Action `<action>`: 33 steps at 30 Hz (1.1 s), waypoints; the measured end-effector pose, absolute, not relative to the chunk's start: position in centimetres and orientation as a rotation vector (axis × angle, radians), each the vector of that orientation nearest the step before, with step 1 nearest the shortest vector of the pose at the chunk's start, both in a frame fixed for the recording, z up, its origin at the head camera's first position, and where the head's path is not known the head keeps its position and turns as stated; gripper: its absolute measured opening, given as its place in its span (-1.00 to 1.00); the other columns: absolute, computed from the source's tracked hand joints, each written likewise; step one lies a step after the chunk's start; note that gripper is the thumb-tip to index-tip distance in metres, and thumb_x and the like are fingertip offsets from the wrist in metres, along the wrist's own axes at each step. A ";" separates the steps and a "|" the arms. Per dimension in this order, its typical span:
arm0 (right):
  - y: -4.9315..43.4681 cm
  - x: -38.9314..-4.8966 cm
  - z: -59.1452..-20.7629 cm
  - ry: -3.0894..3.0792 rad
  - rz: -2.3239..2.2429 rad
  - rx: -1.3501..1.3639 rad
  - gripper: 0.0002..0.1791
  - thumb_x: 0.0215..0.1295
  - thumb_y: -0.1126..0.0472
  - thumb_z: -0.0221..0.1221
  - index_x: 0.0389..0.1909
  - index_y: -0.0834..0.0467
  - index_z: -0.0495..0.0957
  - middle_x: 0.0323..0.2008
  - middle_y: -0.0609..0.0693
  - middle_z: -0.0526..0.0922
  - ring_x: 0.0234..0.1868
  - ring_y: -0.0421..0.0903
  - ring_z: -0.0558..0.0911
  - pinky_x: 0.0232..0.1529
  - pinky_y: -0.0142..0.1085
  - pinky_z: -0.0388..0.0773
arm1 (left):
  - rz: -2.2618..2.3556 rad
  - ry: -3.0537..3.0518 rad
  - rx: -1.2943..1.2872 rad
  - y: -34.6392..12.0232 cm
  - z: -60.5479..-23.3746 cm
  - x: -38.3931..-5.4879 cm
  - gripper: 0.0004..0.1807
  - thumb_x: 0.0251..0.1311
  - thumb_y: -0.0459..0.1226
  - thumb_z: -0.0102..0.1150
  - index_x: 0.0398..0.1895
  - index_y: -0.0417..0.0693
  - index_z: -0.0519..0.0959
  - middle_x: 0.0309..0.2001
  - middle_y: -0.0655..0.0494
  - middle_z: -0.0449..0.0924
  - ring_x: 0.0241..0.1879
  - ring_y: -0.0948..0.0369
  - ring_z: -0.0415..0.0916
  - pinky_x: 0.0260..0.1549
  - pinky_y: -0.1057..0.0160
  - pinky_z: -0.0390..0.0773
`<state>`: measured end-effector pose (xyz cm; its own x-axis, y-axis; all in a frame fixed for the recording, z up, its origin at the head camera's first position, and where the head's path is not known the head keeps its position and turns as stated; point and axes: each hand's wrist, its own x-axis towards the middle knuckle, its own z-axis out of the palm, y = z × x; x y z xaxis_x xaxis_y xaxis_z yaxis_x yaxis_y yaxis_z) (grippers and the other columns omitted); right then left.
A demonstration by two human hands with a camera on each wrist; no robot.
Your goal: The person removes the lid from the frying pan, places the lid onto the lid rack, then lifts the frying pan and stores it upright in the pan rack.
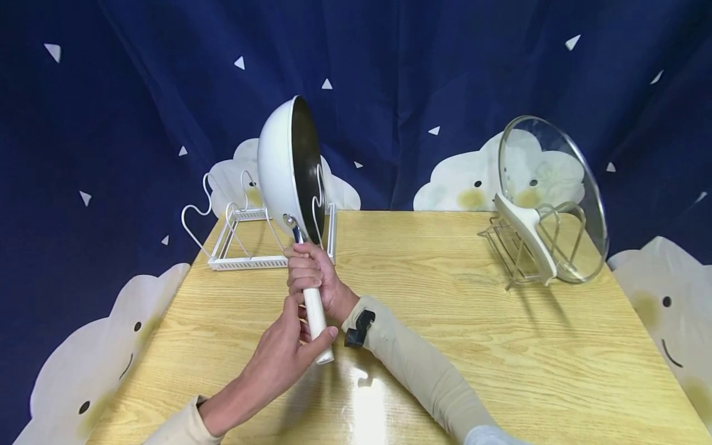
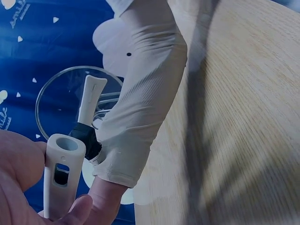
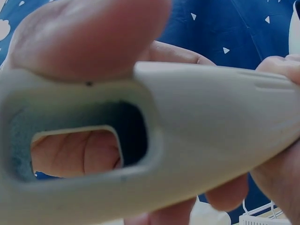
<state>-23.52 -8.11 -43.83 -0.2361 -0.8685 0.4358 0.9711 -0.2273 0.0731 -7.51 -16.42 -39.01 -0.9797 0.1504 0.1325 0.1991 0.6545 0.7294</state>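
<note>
A white wok (image 1: 275, 161) with a dark inside stands tilted on its edge at the white wire rack (image 1: 250, 264). One rack wire passes in front of its dark inside; whether its rim rests on the rack I cannot tell. My right hand (image 1: 317, 278) grips the upper part of the white handle, near the metal joint. Lower down, my left hand (image 1: 283, 349) holds the handle's end, thumb on the near side and fingers behind. Close up in the right wrist view, the handle (image 3: 211, 112) shows its hanging slot. The left wrist view shows the handle's hollow end (image 2: 61, 183).
At the table's right, a glass lid (image 1: 595, 204) with a white handle leans upright in a metal wire stand (image 1: 514, 262). Both racks stand on the wooden table (image 1: 411, 278). Behind hangs a dark blue curtain (image 1: 389, 74) with clouds and small white triangles.
</note>
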 end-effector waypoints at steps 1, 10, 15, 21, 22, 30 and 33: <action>-8.1 -23.5 -43.9 -0.388 -1.779 -0.356 -0.58 0.41 0.23 0.08 -0.61 -0.01 0.12 -0.81 -0.28 0.06 -0.84 -0.32 0.08 -0.80 -0.43 0.26 | -1.245 -2.801 -0.292 -16.4 -39.1 -7.5 -0.37 0.27 -0.16 0.40 0.27 -0.16 0.31 -0.24 0.08 0.55 -0.34 0.28 0.50 -0.37 0.35 0.56; -8.1 -23.6 -44.2 -0.387 -1.765 -0.352 -0.57 0.41 0.23 0.09 -0.61 -0.02 0.11 -0.81 -0.28 0.07 -0.84 -0.32 0.09 -0.80 -0.43 0.27 | -1.215 -2.811 -0.273 -16.3 -39.5 -7.5 -0.43 0.27 -0.15 0.40 0.20 -0.13 0.32 -0.29 0.12 0.55 -0.35 0.27 0.50 -0.38 0.35 0.54; -8.0 -23.5 -44.4 -0.388 -1.774 -0.345 -0.57 0.40 0.24 0.09 -0.60 -0.02 0.10 -0.81 -0.28 0.06 -0.84 -0.32 0.09 -0.81 -0.43 0.27 | -1.207 -2.838 -0.241 -16.2 -39.7 -7.5 -0.40 0.25 -0.17 0.41 0.22 -0.13 0.32 -0.29 0.14 0.55 -0.35 0.29 0.51 -0.39 0.35 0.55; -8.0 -23.5 -44.6 -0.391 -1.774 -0.346 -0.57 0.41 0.23 0.08 -0.61 -0.02 0.10 -0.81 -0.28 0.07 -0.84 -0.33 0.10 -0.80 -0.45 0.26 | -1.204 -2.854 -0.224 -16.3 -39.8 -7.5 -0.43 0.25 -0.17 0.42 0.18 -0.11 0.32 -0.31 0.16 0.54 -0.34 0.30 0.50 -0.39 0.35 0.54; -8.1 -23.5 -44.6 -0.393 -1.772 -0.346 -0.57 0.41 0.23 0.07 -0.61 -0.02 0.10 -0.81 -0.28 0.07 -0.84 -0.32 0.10 -0.80 -0.45 0.26 | -1.206 -2.855 -0.222 -16.3 -39.8 -7.4 -0.43 0.25 -0.17 0.42 0.18 -0.11 0.32 -0.31 0.16 0.54 -0.34 0.29 0.50 -0.39 0.35 0.53; -8.0 -23.5 -44.9 -0.394 -1.770 -0.356 -0.57 0.41 0.23 0.08 -0.61 -0.02 0.10 -0.81 -0.28 0.07 -0.85 -0.31 0.10 -0.80 -0.43 0.28 | -1.215 -2.841 -0.263 -16.3 -40.1 -7.5 -0.42 0.27 -0.13 0.40 0.19 -0.12 0.32 -0.31 0.17 0.53 -0.34 0.30 0.49 -0.39 0.35 0.53; -8.0 -23.6 -45.0 -0.390 -1.766 -0.356 -0.57 0.42 0.22 0.08 -0.61 -0.02 0.11 -0.81 -0.27 0.08 -0.85 -0.30 0.11 -0.80 -0.42 0.29 | -1.213 -2.837 -0.270 -16.3 -40.2 -7.6 -0.42 0.27 -0.13 0.40 0.18 -0.11 0.32 -0.32 0.17 0.52 -0.34 0.30 0.48 -0.38 0.35 0.52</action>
